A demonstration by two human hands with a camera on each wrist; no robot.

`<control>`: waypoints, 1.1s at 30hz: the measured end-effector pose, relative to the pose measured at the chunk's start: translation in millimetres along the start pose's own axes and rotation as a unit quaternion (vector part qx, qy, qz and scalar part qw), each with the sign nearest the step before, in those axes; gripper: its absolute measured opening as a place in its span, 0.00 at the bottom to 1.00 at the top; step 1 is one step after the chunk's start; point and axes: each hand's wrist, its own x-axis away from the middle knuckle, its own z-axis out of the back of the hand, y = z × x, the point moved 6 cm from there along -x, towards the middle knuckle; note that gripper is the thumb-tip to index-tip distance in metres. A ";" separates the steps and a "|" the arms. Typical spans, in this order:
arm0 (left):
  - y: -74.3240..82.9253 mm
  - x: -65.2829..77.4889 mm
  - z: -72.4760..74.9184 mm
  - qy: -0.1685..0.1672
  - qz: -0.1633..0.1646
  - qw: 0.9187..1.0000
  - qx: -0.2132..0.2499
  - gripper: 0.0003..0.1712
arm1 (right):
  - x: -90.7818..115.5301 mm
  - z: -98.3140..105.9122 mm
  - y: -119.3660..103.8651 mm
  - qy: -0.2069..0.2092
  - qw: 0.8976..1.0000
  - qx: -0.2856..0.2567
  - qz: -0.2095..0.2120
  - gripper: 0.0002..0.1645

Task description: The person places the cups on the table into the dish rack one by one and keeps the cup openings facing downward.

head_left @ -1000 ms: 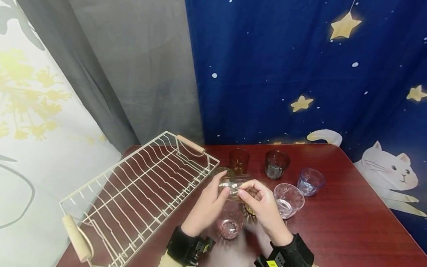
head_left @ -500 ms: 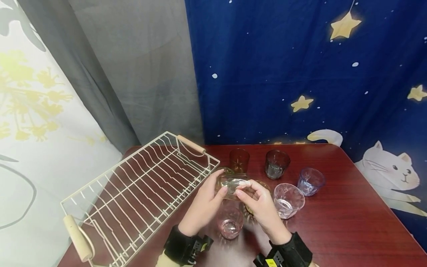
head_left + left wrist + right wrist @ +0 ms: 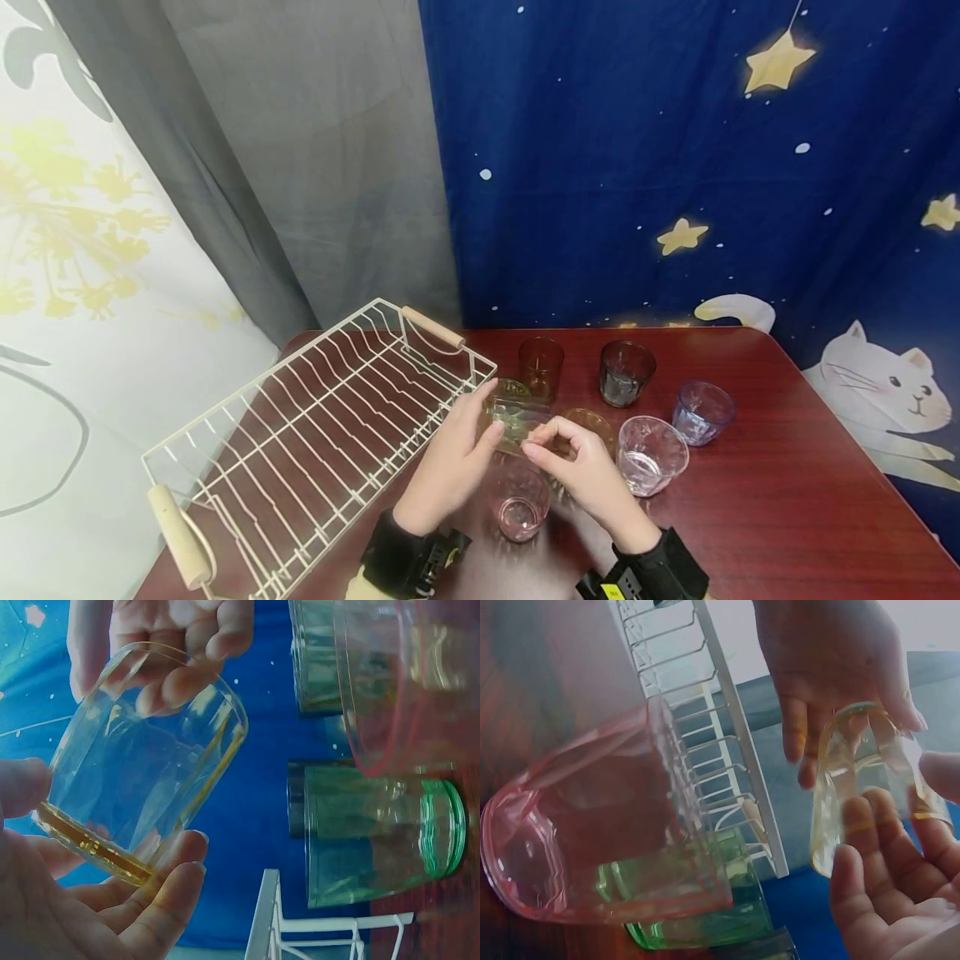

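A see-through, faintly yellow drinking glass (image 3: 517, 417) is held in the air, tilted on its side, between my two hands. My left hand (image 3: 450, 462) grips its thick amber base (image 3: 97, 851), thumb on one side and fingers on the other. At the open end, my right hand (image 3: 581, 467) has its thumb and curled fingers at the rim (image 3: 930, 817), pinching it. Just below the hands a pink glass (image 3: 519, 504) stands on the table. A green glass (image 3: 382, 832) is behind the held one, partly hidden in the head view.
A white wire dish rack (image 3: 315, 425) with wooden handles stands at the left. Around the hands are a brown glass (image 3: 540, 367), a dark grey glass (image 3: 626, 375), a blue glass (image 3: 702, 414), a clear glass (image 3: 651, 458) and a yellow glass (image 3: 588, 425). Curtains hang behind the table (image 3: 787, 500).
The held glass has turned and tilted a little between the hands. Right thumb and fingertips have shifted slightly left and nearer to me. Rack and standing glasses stay put.
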 end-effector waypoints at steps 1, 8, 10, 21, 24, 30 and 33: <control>-0.3 0.0 1.4 0.002 -0.002 1.000 -0.006 0.31 | 0.0 -0.7 1.0 -0.006 1.000 0.010 -0.001 0.06; 0.9 0.0 16.5 0.015 -0.027 0.999 -0.044 0.32 | 3.9 -9.0 5.8 -0.064 0.995 0.076 -0.001 0.10; 1.4 0.7 22.8 0.023 -0.031 0.998 -0.057 0.32 | 5.4 -12.9 6.0 -0.079 0.992 0.100 0.007 0.10; 2.7 0.7 58.9 0.047 -0.045 0.984 -0.168 0.35 | 16.1 -46.0 -0.4 -0.174 0.920 0.320 0.146 0.10; 4.0 1.2 69.3 0.047 -0.049 0.980 -0.189 0.36 | 19.7 -53.1 0.1 -0.202 0.903 0.349 0.147 0.13; 6.3 1.3 90.9 0.041 -0.053 0.971 -0.231 0.36 | 25.1 -61.2 3.0 -0.217 0.868 0.419 0.155 0.17; 7.6 2.4 100.1 0.032 -0.049 0.968 -0.245 0.37 | 27.4 -63.2 4.3 -0.201 0.850 0.455 0.173 0.17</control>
